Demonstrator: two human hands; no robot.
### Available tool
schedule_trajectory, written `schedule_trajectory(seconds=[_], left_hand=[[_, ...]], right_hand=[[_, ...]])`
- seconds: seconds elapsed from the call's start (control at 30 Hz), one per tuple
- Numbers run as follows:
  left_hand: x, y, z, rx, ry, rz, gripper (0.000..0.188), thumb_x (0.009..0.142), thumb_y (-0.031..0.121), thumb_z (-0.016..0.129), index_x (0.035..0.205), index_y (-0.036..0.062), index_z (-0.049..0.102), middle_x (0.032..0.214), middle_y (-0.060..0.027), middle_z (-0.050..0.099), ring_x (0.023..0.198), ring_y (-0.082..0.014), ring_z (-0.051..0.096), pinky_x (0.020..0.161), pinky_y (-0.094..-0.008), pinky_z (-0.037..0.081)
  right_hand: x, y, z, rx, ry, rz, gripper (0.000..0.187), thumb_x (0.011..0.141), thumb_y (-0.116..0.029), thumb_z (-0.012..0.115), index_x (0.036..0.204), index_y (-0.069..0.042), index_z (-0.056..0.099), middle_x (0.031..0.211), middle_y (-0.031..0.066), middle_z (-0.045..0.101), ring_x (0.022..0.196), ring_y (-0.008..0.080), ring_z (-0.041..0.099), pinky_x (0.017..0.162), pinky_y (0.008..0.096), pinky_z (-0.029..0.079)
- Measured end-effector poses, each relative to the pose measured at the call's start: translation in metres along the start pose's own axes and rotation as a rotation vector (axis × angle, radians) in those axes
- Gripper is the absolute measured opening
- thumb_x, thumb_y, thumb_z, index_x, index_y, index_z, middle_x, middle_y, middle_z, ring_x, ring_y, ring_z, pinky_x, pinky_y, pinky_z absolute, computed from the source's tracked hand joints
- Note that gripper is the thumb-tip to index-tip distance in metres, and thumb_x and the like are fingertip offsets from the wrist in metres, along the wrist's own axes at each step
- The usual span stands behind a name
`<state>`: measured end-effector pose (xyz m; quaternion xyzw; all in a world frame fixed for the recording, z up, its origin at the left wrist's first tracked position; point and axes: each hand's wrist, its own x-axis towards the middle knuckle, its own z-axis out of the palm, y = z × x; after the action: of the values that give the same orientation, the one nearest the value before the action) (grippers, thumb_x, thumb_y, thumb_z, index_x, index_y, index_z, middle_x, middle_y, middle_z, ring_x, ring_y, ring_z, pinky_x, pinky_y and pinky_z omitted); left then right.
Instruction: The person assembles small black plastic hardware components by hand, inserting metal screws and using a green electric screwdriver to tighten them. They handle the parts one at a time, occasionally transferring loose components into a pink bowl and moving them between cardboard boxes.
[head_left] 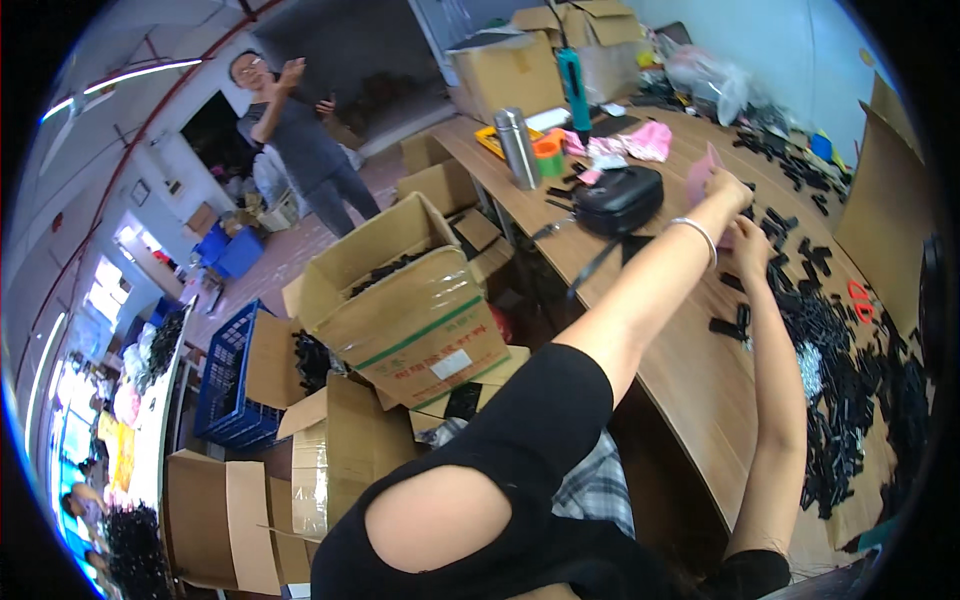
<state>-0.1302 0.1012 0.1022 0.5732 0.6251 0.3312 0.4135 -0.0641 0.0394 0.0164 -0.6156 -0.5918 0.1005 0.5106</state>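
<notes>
Pink sheet (698, 182) over the bench (690, 380)
Our left hand (728, 190) pinches it; our right hand (750, 248) is close beside, probably for steadying, its grip unclear; black parts (832, 455) lie within reach.

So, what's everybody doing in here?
Someone in a black top is working over a wooden table. Their left hand holds a thin pink item, and their right hand is close beside it; the exact grip is too small to see. Loose black pieces are spread over the table's right side, and a black case rests nearby. Another person stands farther back.
</notes>
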Motion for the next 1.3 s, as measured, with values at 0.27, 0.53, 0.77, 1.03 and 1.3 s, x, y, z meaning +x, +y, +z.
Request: schedule_trajectory(seconds=[0.27,0.53,0.77,1.03,1.3], left_hand=[[-0.059,-0.017,-0.026,-0.039,-0.238,0.25,0.082,0.066,0.007,0.069,0.135,0.0064,0.024,0.114,-0.0216,0.053,0.101,-0.0324,0.056,0.078,-0.037,0.051],[-0.118,-0.064,-0.062,0.047,-0.056,0.835,0.043,0.071,0.006,0.058,0.112,-0.0011,0.051,0.095,-0.0214,0.06,0.09,-0.0337,0.059,0.08,-0.0391,0.047],[-0.301,-0.082,-0.197,0.159,0.161,1.727,0.035,0.074,0.0,0.059,0.108,0.0023,0.055,0.116,-0.0199,0.051,0.095,-0.0311,0.059,0.069,-0.0314,0.054],[-0.436,-0.105,-0.279,0.005,0.748,2.332,0.013,0.08,0.009,0.054,0.094,0.0089,0.055,0.108,0.0008,0.052,0.102,-0.0086,0.046,0.066,-0.0229,0.042],[-0.444,-0.096,-0.288,0.008,0.965,2.675,0.028,0.083,0.008,0.051,0.11,0.0056,0.057,0.116,-0.001,0.051,0.112,-0.0129,0.041,0.072,-0.0205,0.046]], right_hand=[[0.014,0.044,-0.025,0.122,-0.041,-0.084,0.032,0.088,-0.029,0.052,0.108,-0.005,0.057,0.086,0.0104,0.066,0.074,0.0206,0.061,0.071,0.0315,0.046],[-0.01,0.012,-0.012,-0.339,-0.122,-0.092,0.026,0.082,-0.022,0.054,0.101,-0.006,0.061,0.085,0.0161,0.065,0.078,0.03,0.063,0.069,0.0366,0.047],[0.006,0.01,-0.016,-0.117,-0.072,0.081,0.028,0.085,-0.029,0.056,0.088,-0.003,0.064,0.079,0.0095,0.065,0.075,0.0189,0.061,0.071,0.0303,0.044],[0.062,0.054,-0.006,0.502,0.056,0.228,0.03,0.09,-0.032,0.052,0.094,-0.004,0.06,0.081,0.0025,0.06,0.078,0.0121,0.056,0.072,0.0266,0.043],[0.093,0.15,-0.007,1.406,0.115,0.604,0.025,0.091,-0.032,0.051,0.102,-0.012,0.058,0.098,-0.0007,0.063,0.082,0.0107,0.055,0.077,0.03,0.044]])
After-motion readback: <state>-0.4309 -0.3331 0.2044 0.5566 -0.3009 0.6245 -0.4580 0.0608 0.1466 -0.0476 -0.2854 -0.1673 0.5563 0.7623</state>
